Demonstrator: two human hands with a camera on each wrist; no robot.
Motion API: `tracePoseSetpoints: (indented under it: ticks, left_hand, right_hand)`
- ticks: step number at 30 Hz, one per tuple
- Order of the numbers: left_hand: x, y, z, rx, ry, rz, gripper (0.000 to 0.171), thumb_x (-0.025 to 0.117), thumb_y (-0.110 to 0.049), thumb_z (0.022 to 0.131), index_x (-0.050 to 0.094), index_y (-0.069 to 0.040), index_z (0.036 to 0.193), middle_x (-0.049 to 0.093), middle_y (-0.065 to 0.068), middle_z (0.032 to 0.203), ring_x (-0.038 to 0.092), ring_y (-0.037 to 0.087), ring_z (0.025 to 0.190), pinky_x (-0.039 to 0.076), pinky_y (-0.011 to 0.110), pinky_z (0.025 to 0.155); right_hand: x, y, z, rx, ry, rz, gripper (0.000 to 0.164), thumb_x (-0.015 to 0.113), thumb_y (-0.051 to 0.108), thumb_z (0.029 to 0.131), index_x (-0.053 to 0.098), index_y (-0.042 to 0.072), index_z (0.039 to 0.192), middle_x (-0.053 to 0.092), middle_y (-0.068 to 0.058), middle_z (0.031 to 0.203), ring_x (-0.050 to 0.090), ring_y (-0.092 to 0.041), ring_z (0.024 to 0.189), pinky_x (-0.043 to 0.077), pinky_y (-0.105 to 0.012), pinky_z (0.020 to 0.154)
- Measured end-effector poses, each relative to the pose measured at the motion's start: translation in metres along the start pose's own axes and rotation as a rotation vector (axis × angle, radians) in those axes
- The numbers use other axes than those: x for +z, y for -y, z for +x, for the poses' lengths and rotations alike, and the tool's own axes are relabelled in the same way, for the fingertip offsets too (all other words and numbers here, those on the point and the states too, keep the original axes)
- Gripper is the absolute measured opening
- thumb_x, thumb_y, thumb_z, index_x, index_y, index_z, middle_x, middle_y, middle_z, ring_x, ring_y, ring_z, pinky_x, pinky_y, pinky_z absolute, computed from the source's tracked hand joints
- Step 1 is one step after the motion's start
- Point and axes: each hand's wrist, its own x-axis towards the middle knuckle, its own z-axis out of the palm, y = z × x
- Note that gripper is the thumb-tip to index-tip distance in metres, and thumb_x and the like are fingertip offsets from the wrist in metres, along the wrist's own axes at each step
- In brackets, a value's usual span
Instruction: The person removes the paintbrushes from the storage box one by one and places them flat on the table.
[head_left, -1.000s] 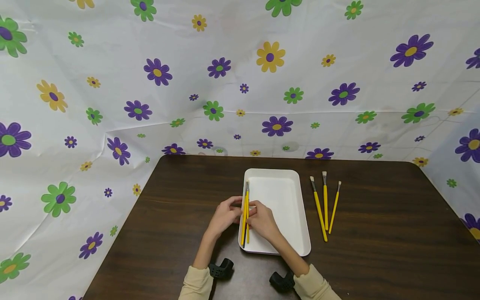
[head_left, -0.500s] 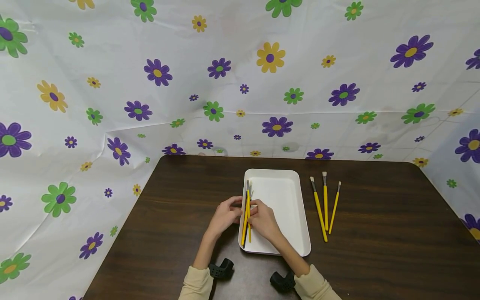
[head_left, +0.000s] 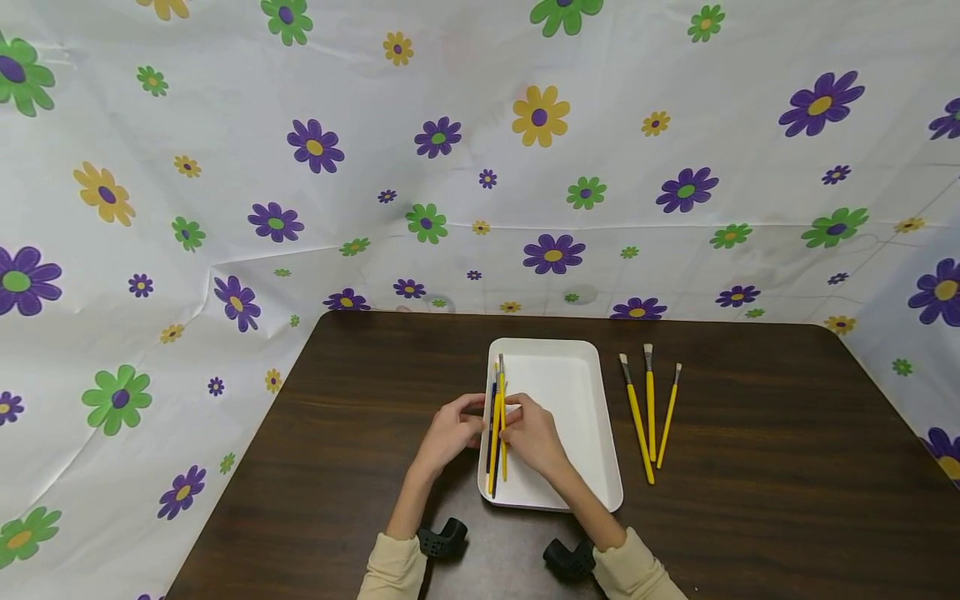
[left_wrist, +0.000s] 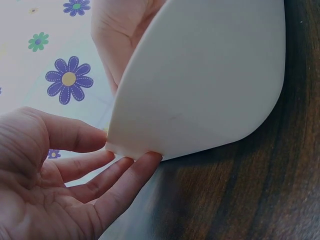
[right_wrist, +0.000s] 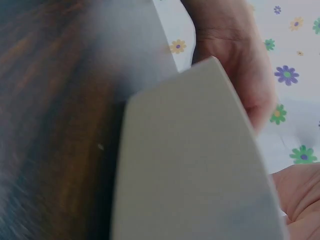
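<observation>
In the head view, a white tray [head_left: 566, 417] holds a bundle of slim paintbrushes [head_left: 496, 433] along its left side, with yellow and dark handles. My right hand [head_left: 534, 433] reaches into the tray and pinches a yellow-handled paintbrush [head_left: 503, 462] at the bundle's right side. In the right wrist view the tray's wall hides those fingertips. At the tray's left edge is my left hand [head_left: 450, 429]. The left wrist view shows that hand's fairly straight fingers [left_wrist: 127, 185] and thumb touching the outside of the tray [left_wrist: 200, 85].
Three more yellow-handled paintbrushes [head_left: 651, 417] lie on the dark wooden table [head_left: 780, 450], right of the tray. A white flowered cloth [head_left: 480, 150] hangs behind. Black wrist mounts [head_left: 444, 539] sit beside both forearms.
The brushes in the tray have shifted and spread slightly right, and a dark handle shows at their left. My right hand has moved a little right; the left stays put.
</observation>
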Motion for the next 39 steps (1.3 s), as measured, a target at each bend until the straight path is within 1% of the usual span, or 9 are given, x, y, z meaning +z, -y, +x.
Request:
tracePoseSetpoints:
  ticks: [3,6,10,17,25,31,39]
  left_hand:
    - [0.0,0.0,0.0,-0.007,0.004,0.001,0.047,0.059,-0.001,0.091,0.06,0.007,0.137,0.062,0.026,0.132,0.07,0.029,0.098,0.063,0.04,0.074]
    - [0.001,0.0,0.001,-0.017,0.01,-0.018,0.047,0.059,-0.001,0.092,0.059,0.006,0.138,0.062,0.025,0.132,0.07,0.029,0.099,0.063,0.04,0.075]
    - [0.001,-0.001,0.001,-0.021,0.015,-0.043,0.048,0.059,-0.001,0.092,0.058,0.007,0.14,0.062,0.026,0.134,0.07,0.031,0.101,0.063,0.04,0.075]
    - [0.001,-0.001,-0.001,-0.023,0.01,-0.051,0.049,0.06,-0.002,0.092,0.058,0.007,0.14,0.061,0.026,0.134,0.07,0.033,0.101,0.063,0.042,0.076]
    - [0.001,0.0,0.0,-0.011,0.007,-0.045,0.048,0.059,0.0,0.092,0.059,0.008,0.139,0.062,0.026,0.134,0.071,0.03,0.099,0.063,0.041,0.076]
    - [0.001,0.001,0.001,-0.014,0.005,-0.039,0.048,0.059,0.0,0.091,0.059,0.008,0.138,0.062,0.026,0.133,0.071,0.029,0.098,0.063,0.041,0.075]
    - [0.001,0.002,0.002,-0.008,0.008,-0.053,0.047,0.059,0.001,0.092,0.058,0.008,0.138,0.062,0.026,0.132,0.071,0.03,0.099,0.063,0.041,0.076]
  right_hand:
    - [-0.006,0.003,0.001,0.012,-0.01,0.008,0.048,0.068,-0.014,0.078,0.06,-0.013,0.126,0.066,-0.015,0.089,0.067,-0.018,0.072,0.06,-0.031,0.06]
    - [-0.011,0.007,0.001,0.027,-0.018,0.016,0.047,0.069,-0.014,0.08,0.06,-0.012,0.126,0.066,-0.015,0.09,0.067,-0.019,0.073,0.061,-0.032,0.061]
    - [-0.019,0.01,0.001,0.024,-0.028,0.016,0.045,0.069,-0.014,0.081,0.061,-0.012,0.125,0.066,-0.015,0.09,0.069,-0.02,0.074,0.062,-0.033,0.062]
    - [-0.033,0.013,0.002,0.029,-0.052,0.034,0.045,0.07,-0.014,0.082,0.062,-0.011,0.126,0.065,-0.016,0.092,0.069,-0.021,0.076,0.063,-0.034,0.064]
    - [-0.058,0.017,0.004,0.044,-0.067,0.045,0.043,0.07,-0.01,0.086,0.062,-0.009,0.129,0.064,-0.018,0.096,0.069,-0.022,0.077,0.063,-0.033,0.067]
    - [-0.078,0.017,0.005,0.049,-0.079,0.049,0.043,0.07,-0.008,0.087,0.062,-0.009,0.129,0.065,-0.019,0.099,0.068,-0.021,0.078,0.063,-0.032,0.069]
    - [-0.097,0.015,0.005,0.066,-0.101,0.032,0.043,0.069,-0.007,0.09,0.06,-0.01,0.132,0.064,-0.02,0.102,0.067,-0.021,0.081,0.062,-0.03,0.07]
